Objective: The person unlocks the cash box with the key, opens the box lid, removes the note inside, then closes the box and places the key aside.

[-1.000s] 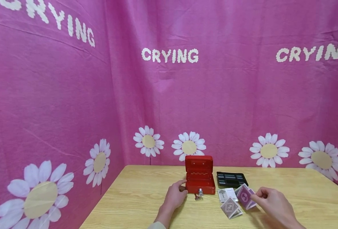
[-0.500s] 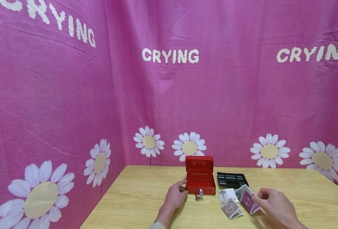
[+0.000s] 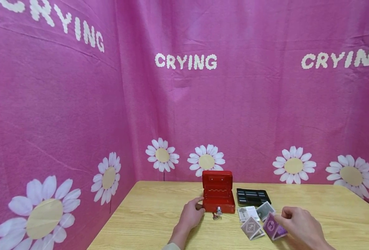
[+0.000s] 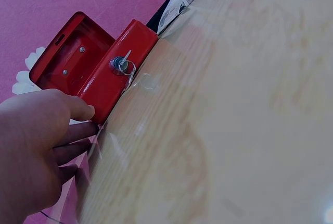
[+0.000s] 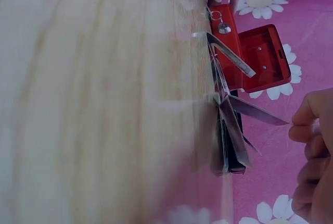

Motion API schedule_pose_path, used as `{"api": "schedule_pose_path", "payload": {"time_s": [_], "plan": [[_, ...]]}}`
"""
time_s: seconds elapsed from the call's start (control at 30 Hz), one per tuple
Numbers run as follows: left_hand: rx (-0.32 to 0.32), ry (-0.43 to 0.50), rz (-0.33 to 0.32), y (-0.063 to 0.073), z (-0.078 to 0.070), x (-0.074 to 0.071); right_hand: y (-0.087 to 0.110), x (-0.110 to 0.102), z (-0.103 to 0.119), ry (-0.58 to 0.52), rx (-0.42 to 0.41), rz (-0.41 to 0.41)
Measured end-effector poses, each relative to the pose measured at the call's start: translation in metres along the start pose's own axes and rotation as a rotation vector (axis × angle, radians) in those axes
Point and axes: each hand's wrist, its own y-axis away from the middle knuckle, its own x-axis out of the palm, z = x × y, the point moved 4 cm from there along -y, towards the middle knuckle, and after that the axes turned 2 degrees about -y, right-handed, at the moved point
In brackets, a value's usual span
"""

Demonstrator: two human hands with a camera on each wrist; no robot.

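Note:
A red cash box (image 3: pixel 210 208) stands with its lid up on the wooden table. My left hand (image 3: pixel 190 213) rests against its left side, the thumb (image 4: pixel 83 109) at the front corner in the left wrist view. Keys (image 3: pixel 215 216) hang from its front lock. To the right, my right hand (image 3: pixel 301 224) pinches the corner of a folded purple banknote (image 3: pixel 269 225), which stands tented low over the table. Around it are a folded grey-brown note (image 3: pixel 250 227), a white note (image 3: pixel 246 213) and a grey-green note (image 3: pixel 266 209).
A black compartment tray (image 3: pixel 260 204) lies just behind the notes, to the right of the cash box. The wooden table (image 3: pixel 159 208) meets a pink curtain (image 3: pixel 250 114) with daisies and lettering at its back and left.
The purple banknote has come down and slightly toward me, uncovering more of the grey-green note behind it. My right hand shifts only slightly. My left hand stays at the cash box.

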Motion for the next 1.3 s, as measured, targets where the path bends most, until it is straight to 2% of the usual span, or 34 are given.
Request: {"api": "schedule_pose_path", "payload": {"time_s": [0.17,0.37,0.6,0.87,1.1,1.3], "plan": [[0.012,0.002,-0.001,0.0,0.0,0.0,-0.003,-0.003,0.006,0.026,-0.032,-0.043],[-0.001,0.008,0.015,0.001,0.0,-0.001,-0.006,-0.004,0.009,0.03,-0.018,-0.025],[-0.004,0.014,0.014,0.003,0.001,-0.001,-0.009,-0.003,0.008,0.013,-0.038,-0.087],[0.004,0.015,0.013,0.001,0.004,0.001,-0.02,-0.002,0.009,-0.025,-0.04,-0.085],[0.004,0.016,0.009,0.0,0.005,0.002,-0.031,0.0,0.013,-0.036,-0.031,-0.05],[0.0,0.012,0.011,0.0,0.001,0.0,-0.038,0.004,0.011,-0.039,-0.052,-0.058]]}}
